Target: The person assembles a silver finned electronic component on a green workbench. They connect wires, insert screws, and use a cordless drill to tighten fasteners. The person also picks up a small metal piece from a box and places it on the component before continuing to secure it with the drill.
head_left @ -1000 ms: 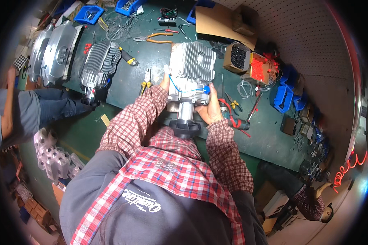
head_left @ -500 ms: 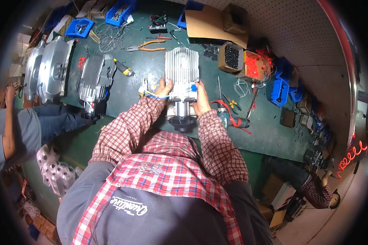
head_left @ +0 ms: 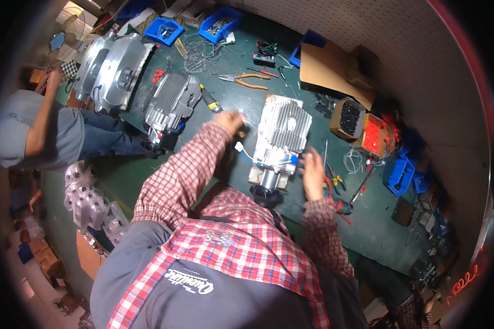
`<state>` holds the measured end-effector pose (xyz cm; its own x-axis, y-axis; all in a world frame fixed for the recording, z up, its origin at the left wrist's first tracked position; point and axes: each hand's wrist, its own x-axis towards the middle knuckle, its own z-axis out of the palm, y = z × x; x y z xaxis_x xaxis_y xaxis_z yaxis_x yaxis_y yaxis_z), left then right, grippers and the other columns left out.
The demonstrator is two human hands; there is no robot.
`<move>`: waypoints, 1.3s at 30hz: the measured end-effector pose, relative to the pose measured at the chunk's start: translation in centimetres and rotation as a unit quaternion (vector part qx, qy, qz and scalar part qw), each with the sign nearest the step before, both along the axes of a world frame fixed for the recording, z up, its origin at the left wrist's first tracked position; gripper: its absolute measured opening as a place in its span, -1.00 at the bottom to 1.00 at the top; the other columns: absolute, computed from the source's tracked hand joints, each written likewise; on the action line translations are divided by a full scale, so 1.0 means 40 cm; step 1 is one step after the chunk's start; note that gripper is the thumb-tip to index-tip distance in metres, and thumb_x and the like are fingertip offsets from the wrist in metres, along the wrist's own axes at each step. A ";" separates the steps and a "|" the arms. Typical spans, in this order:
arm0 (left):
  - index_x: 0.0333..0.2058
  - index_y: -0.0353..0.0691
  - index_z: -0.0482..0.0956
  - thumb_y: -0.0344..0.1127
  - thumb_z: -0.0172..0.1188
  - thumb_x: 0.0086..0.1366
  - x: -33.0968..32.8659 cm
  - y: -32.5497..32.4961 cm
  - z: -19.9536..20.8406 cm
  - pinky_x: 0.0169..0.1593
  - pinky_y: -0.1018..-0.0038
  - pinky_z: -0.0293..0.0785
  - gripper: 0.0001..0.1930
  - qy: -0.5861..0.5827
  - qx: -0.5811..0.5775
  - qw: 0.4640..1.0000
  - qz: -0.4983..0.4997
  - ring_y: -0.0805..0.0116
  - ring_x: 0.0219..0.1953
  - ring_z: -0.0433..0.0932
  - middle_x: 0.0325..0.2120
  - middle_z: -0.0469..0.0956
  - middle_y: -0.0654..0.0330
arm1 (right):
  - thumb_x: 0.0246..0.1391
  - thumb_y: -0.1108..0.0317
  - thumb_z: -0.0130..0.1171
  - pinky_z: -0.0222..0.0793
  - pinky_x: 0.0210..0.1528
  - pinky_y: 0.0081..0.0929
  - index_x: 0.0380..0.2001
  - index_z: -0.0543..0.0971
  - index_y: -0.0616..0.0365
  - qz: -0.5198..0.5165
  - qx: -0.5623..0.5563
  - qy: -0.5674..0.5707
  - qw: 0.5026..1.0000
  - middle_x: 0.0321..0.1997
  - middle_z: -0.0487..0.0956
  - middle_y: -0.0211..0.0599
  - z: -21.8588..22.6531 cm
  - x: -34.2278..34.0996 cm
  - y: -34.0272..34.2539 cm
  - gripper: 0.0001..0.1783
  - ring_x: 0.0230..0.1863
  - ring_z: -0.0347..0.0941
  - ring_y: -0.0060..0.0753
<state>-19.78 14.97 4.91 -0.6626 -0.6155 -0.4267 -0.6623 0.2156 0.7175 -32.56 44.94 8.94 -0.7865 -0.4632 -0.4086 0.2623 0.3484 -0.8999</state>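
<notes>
A silver finned motor housing lies on the green bench before me, its black round end toward me. Blue and yellow wires with a white connector stick out at its left side. Off that side, my left hand is above the bench, beside a small brass-coloured piece. Motion blurs its fingers, and what they hold, if anything, is hidden. My right hand is open at the housing's right side, next to a blue part, fingers apart and nothing held. A power drill rests right of that hand.
Left of me are another finned motor, large silver housings and a co-worker in grey. Orange-handled pliers and a yellow-black knife lie farther back. Boxes of black and red parts stand at right.
Both hands have let go of the finned motor housing. My left hand has moved away from it to the left, my right hand slightly to its right. The whole view has turned and shifted.
</notes>
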 end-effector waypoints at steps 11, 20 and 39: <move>-0.08 -0.28 0.54 -0.04 0.33 0.11 -0.256 -0.529 -0.174 0.06 0.20 0.46 -0.50 -0.278 -0.201 0.930 0.132 0.02 0.04 0.51 -0.06 0.55 -0.06 | 0.26 0.41 -0.03 0.42 -0.25 -0.56 -0.09 0.50 0.31 -0.080 0.128 0.090 0.984 -0.29 0.57 -0.30 0.142 0.123 0.152 -0.75 -0.35 0.48 -0.55; -0.13 -0.18 0.64 0.10 0.24 0.03 -0.263 -0.660 -0.182 0.09 0.26 0.44 -0.47 -0.254 -0.162 0.941 0.157 0.04 -0.03 0.56 -0.11 0.58 -0.06 | 0.27 0.41 -0.02 0.43 -0.21 -0.56 -0.06 0.50 0.28 -0.149 0.119 0.016 0.982 -0.28 0.57 -0.31 0.156 0.229 0.112 -0.75 -0.28 0.48 -0.55; -0.24 -0.36 0.48 -0.38 0.21 0.27 -0.221 -0.777 -0.034 -0.19 0.47 0.57 -0.82 0.430 -0.057 0.884 0.172 0.33 -0.30 0.59 -0.28 0.60 0.07 | 0.27 0.46 -0.07 0.40 -0.21 -0.56 -0.10 0.50 0.32 -0.122 0.110 0.098 0.982 -0.33 0.56 -0.31 0.239 0.223 -0.046 -0.77 -0.32 0.47 -0.55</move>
